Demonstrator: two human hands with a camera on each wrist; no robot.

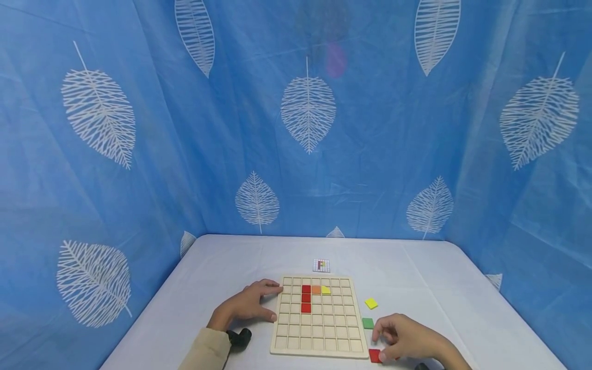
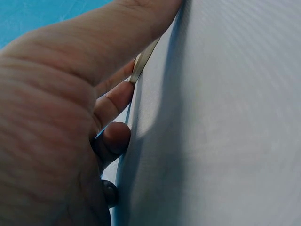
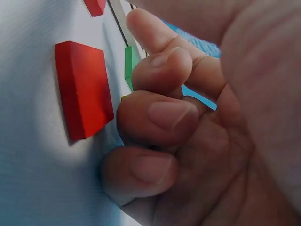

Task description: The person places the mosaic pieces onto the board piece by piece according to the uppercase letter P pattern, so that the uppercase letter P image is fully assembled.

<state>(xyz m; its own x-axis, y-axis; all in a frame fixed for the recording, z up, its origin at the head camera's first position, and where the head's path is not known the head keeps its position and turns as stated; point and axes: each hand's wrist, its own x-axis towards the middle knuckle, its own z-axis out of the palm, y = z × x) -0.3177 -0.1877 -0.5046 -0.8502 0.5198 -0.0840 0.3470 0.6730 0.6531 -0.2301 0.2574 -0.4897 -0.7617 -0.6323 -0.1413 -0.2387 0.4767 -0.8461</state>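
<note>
A wooden grid board (image 1: 296,345) lies on the table in front of me. Three red tiles (image 1: 306,298) stand in a column on it, with an orange tile (image 1: 316,290) and a yellow tile (image 1: 326,290) to the right of the top one. My left hand (image 1: 250,301) rests along the board's left edge, thumb and fingers spread apart. On the other side, my right hand (image 1: 409,336) hovers low with loosely bent fingers, its thumb tip overlapping a loose red tile (image 1: 374,355). Another red tile (image 3: 87,89) lies beneath that hand in the right wrist view.
A loose green tile (image 1: 367,323) and a loose yellow tile (image 1: 371,303) lie right of the board. Behind the board is a small pattern card (image 1: 321,265). Blue leaf-print cloth (image 1: 307,195) surrounds the white table (image 1: 393,267).
</note>
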